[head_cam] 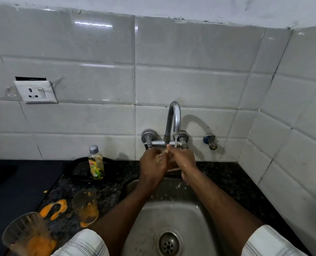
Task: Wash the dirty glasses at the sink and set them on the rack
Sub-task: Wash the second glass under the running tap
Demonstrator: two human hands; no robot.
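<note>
My left hand (152,168) and my right hand (184,159) meet under the tap (174,119), where a thin stream of water (175,140) falls on them. They close around what looks like a clear glass (172,168); only a pale edge shows between the palms. Two dirty glasses smeared with orange stand on the dark counter to the left. One glass (86,206) is near the sink's edge, and the other glass (27,235) is at the lower left corner. No rack is in view.
The steel sink (172,215) with its drain (169,244) lies below my arms. A dish soap bottle (96,163) stands left of the tap on a black pan (79,169). Orange spill (54,209) marks the counter. A wall socket (35,91) and a side valve (211,141) are on the tiles.
</note>
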